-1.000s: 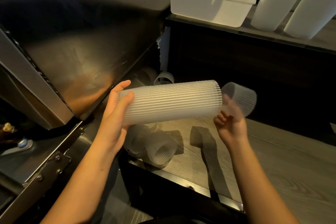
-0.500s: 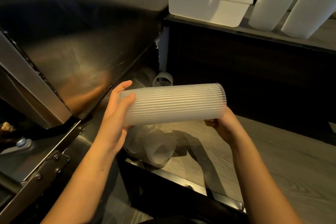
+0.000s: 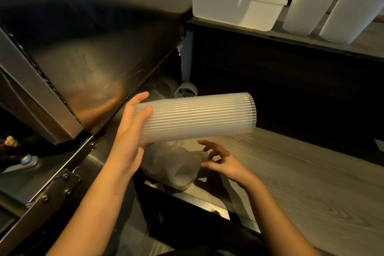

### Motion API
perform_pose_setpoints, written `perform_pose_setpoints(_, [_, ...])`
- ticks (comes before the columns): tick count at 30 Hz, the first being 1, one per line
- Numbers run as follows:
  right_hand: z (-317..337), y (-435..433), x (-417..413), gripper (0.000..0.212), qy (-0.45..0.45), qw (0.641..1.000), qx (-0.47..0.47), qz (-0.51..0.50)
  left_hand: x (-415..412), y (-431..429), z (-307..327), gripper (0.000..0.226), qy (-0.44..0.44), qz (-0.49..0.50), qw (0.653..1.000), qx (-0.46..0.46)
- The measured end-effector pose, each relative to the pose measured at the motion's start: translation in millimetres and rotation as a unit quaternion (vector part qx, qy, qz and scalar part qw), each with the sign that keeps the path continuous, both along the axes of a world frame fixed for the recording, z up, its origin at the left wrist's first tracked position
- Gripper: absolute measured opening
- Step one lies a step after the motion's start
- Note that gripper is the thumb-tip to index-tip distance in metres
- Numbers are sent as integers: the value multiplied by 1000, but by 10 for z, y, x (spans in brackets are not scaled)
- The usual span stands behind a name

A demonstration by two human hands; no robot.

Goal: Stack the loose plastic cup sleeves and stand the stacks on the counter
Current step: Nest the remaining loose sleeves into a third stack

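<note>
In a dim kitchen, a wood-grain counter (image 3: 301, 189) fills five o'clock. At one o'clock, two tall stacks (image 3: 311, 0), seemingly finished, stand on the upper ledge (image 3: 365, 45). At centre your left hand (image 3: 128, 139) grips a long stack (image 3: 195, 118), held level, by its end. Your right hand (image 3: 224, 164), fingers spread and empty, hovers beside the loose sleeves (image 3: 176, 168) at six o'clock, which are yet to be stacked.

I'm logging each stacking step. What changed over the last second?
The right hand slid a single sleeve onto the right end of the stack, let go, and dropped, fingers spread, toward the loose sleeves lying on the counter. The left hand still grips the stack's left end; the tub and standing stacks are unmoved.
</note>
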State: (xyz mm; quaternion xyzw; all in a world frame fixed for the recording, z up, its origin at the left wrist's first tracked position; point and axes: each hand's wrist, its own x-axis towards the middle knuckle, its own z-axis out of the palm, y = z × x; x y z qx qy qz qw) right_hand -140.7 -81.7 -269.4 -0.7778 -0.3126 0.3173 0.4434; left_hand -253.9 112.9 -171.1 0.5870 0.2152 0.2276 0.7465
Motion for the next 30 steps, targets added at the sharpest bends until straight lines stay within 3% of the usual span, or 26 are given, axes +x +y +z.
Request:
perform_pose_setpoints(4, [-124, 204, -118, 56, -107, 992, -54, 28, 0, -22, 6, 26, 4, 1, 1000, 6])
perform_pose_setpoints(7, [-219, 304, -120, 43, -153, 987, -55, -15, -5, -25, 10, 27, 3, -1, 1000, 4])
perform_pose_setpoints(12, [-224, 300, -102, 37, -115, 979, 65, -155, -23, -18, 11, 27, -7, -4, 1000, -5])
perform_pose_setpoints(15, [-247, 135, 21, 26, -24, 950, 147, -276, -31, 11, 20, 30, -13, -5, 1000, -8])
perform_pose_setpoints(17, [-244, -31, 134, 22, 85, 902, 230, -356, -33, 27, 23, 33, -14, -5, 1000, -10])
perform_pose_setpoints(19, [-133, -184, 228, 18, 219, 817, 365, -388, -31, 33, 25, 34, -14, -6, 1000, -10])
perform_pose_setpoints(21, [44, -282, 279, 14, 325, 735, 476, -357, -24, 31, 19, 34, -14, -9, 1000, -10])
perform_pose_setpoints(23, [261, -321, 309, 9, 372, 707, 522, -299, -11, 19, 17, 33, -12, -13, 1000, -8])
perform_pose_setpoints(25, [430, -330, 358, 18, 364, 735, 519, -240, 3, 1, 18, 31, -9, -17, 1000, -4])
perform_pose_setpoints(28, [608, -322, 434, 39, 297, 809, 487, -142, 11, -11, 23, 34, -4, -23, 1000, -1])
perform_pose_setpoints(30, [653, -308, 442, 37, 247, 854, 448, -97, 7, -8, 27, 34, -2, -26, 1000, 1])
